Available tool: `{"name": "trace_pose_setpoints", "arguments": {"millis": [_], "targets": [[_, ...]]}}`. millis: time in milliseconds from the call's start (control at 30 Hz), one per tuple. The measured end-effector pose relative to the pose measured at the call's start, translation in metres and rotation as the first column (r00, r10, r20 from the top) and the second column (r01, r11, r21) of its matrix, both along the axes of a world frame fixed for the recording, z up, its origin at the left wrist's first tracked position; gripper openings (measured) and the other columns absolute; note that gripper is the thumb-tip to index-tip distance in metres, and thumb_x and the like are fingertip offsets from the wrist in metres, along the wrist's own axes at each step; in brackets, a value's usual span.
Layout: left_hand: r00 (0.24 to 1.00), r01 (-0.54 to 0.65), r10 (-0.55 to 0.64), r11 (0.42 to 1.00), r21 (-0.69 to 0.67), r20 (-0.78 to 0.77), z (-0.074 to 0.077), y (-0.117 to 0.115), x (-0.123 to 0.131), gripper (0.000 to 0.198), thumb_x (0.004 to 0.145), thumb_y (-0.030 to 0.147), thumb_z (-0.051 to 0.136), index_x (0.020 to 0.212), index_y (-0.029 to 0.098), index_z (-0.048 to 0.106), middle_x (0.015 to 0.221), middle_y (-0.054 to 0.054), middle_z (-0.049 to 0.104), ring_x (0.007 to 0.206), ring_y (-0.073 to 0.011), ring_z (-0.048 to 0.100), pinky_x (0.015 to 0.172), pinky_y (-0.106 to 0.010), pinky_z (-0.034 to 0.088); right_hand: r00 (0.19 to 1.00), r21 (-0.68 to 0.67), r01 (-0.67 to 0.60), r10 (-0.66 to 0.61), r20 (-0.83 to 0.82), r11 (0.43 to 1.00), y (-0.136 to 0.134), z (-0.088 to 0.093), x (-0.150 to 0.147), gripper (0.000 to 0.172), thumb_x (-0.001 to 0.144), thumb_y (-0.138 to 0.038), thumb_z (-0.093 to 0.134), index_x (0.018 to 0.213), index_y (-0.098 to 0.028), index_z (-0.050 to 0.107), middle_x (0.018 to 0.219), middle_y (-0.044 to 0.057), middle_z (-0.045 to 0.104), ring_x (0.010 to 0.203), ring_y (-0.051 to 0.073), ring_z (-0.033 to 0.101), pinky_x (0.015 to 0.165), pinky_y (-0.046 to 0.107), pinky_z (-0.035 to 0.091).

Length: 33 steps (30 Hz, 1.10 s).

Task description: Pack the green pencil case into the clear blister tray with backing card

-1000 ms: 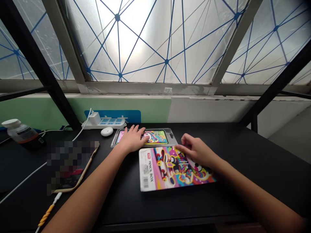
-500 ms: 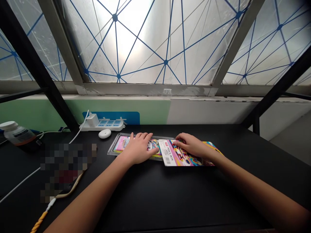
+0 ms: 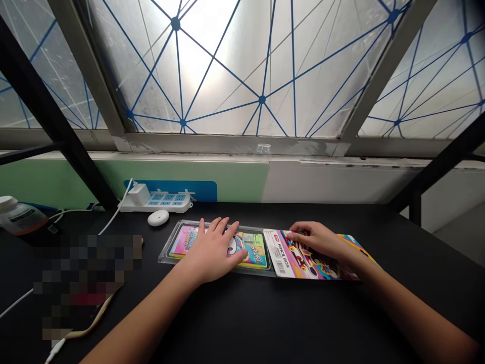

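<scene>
Black desk (image 3: 235, 323) before me; my left hand (image 3: 215, 253) spreads flat on the plastic-cased package (image 3: 254, 253), centre. Right of it, my right hand (image 3: 317, 238) curls over the PENCIL BOX card (image 3: 303, 263); whether it's pinching, I can't tell.

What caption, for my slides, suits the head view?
Left hand on flat clear plastic package, right hand on multicoloured rectangular card

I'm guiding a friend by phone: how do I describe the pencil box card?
On the black desk below the window, find the right hand. It touches a colourful card; unlike the clear package under the left hand, this has a white end strip reading PENCIL BOX.
</scene>
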State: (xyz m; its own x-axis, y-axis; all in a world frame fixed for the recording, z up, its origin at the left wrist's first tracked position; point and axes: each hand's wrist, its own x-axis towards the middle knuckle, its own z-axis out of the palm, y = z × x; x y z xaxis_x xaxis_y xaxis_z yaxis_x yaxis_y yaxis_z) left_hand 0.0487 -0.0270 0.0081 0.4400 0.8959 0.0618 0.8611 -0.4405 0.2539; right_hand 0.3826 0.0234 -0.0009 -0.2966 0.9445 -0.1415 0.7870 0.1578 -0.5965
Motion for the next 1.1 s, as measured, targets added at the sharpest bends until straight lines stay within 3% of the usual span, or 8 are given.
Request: {"name": "trace_pose_setpoints", "arguments": {"millis": [267, 700, 1100], "targets": [[1.000, 0.000, 0.000, 1.000, -0.011, -0.006, 0.003, 0.000, 0.000, 0.078, 0.092, 0.073, 0.029, 0.153, 0.024, 0.035, 0.159, -0.015, 0.033, 0.148, -0.0374, 0.024, 0.115, -0.070, 0.010, 0.996, 0.184, 0.062, -0.072, 0.049, 0.981, -0.009, 0.006, 0.009, 0.044, 0.083, -0.064, 0.058, 0.096, -0.026, 0.075, 0.101, 0.004, 0.074, 0.092, 0.025, 0.067, 0.078, 0.033, 0.050], [1.000, 0.016, -0.016, 1.000, 0.000, -0.021, -0.001, 0.002, 0.000, 0.076, 0.094, 0.071, 0.027, 0.153, 0.025, 0.037, 0.159, -0.013, 0.034, 0.148, -0.0371, 0.025, 0.114, -0.071, 0.012, 0.995, 0.235, 0.046, -0.066, 0.078, 0.971, -0.018, 0.020, 0.011, 0.044, 0.086, -0.065, 0.057, 0.100, -0.028, 0.076, 0.102, 0.004, 0.072, 0.091, 0.024, 0.067, 0.077, 0.032, 0.049], [1.000, -0.016, 0.016, 1.000, -0.013, 0.017, -0.003, 0.001, 0.011, 0.072, 0.094, 0.069, 0.031, 0.150, 0.024, 0.041, 0.159, -0.013, 0.035, 0.148, -0.0354, 0.025, 0.116, -0.069, 0.009, 0.997, 0.236, 0.060, -0.068, 0.025, 0.970, -0.032, -0.001, -0.026, 0.044, 0.090, -0.062, 0.050, 0.099, -0.024, 0.071, 0.100, 0.007, 0.069, 0.084, 0.023, 0.062, 0.074, 0.036, 0.048]]}}
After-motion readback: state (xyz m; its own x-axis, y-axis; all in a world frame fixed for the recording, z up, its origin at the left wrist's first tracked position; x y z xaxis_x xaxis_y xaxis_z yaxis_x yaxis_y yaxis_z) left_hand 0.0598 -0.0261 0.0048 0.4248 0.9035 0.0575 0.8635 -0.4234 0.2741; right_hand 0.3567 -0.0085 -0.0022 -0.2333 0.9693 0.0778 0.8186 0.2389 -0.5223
